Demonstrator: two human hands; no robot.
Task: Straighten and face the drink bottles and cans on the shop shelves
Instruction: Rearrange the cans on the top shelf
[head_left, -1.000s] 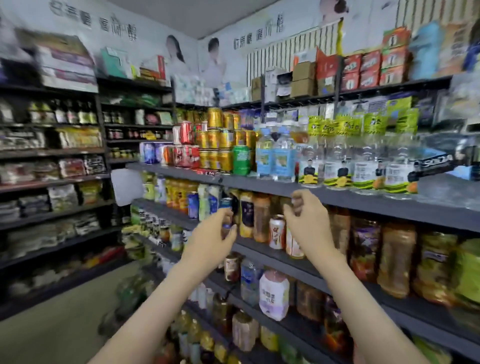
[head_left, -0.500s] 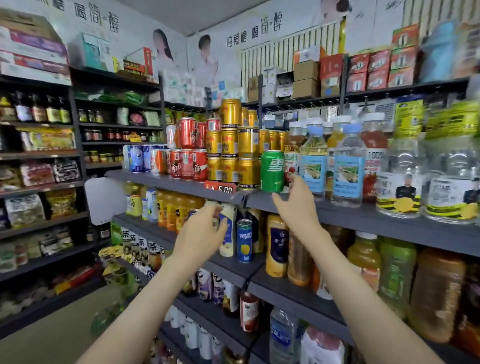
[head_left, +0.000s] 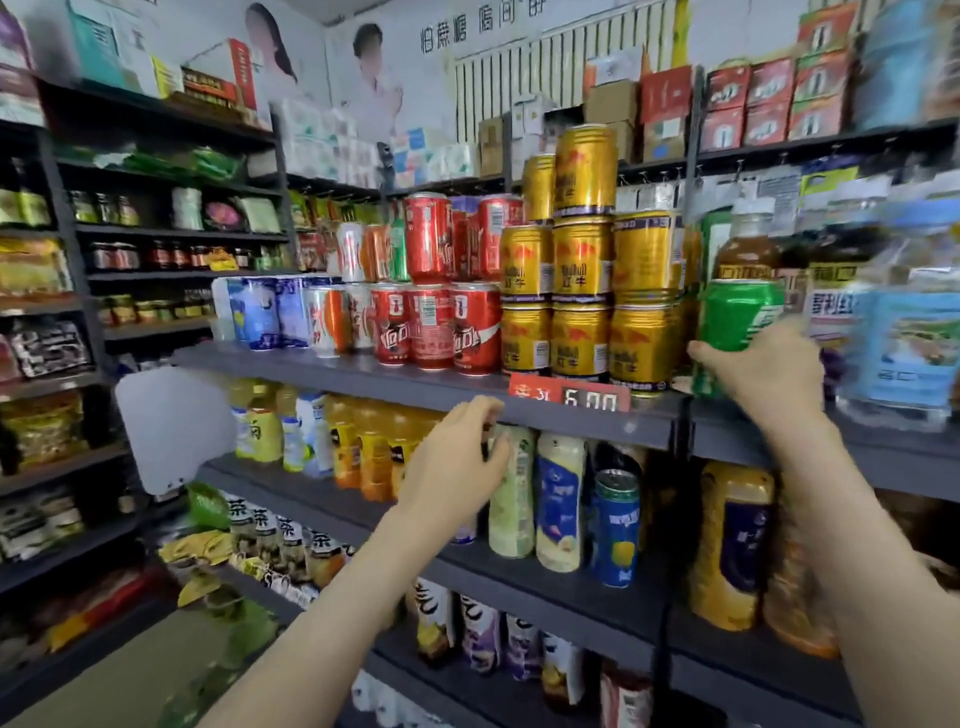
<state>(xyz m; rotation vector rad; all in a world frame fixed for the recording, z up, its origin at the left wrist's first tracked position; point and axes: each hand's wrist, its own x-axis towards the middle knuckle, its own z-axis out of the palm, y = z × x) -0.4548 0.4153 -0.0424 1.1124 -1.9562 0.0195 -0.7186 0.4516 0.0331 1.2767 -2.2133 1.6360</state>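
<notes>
My right hand (head_left: 763, 371) grips a green can (head_left: 735, 322) standing on the upper dark shelf (head_left: 363, 376), just right of stacked gold cans (head_left: 582, 291). Red cans (head_left: 431, 325) and blue-white cans (head_left: 260, 312) fill the shelf further left. My left hand (head_left: 457, 462) hovers with loosely curled fingers in front of a pale green bottle (head_left: 514, 499) on the shelf below, beside a cream bottle (head_left: 561, 499) and a blue can (head_left: 615, 530). Whether the left hand touches the bottle is unclear.
A red price tag (head_left: 569, 397) hangs on the upper shelf edge. Blurred clear bottles (head_left: 904, 332) stand right of the green can. Orange and yellow bottles (head_left: 363, 447) line the lower shelf. A second shelving unit (head_left: 67, 312) runs along the left wall, with floor between.
The view has come closer to the shelves. My right hand rose from the middle shelf to the upper shelf and took hold of the green can. My left hand stayed near the middle shelf.
</notes>
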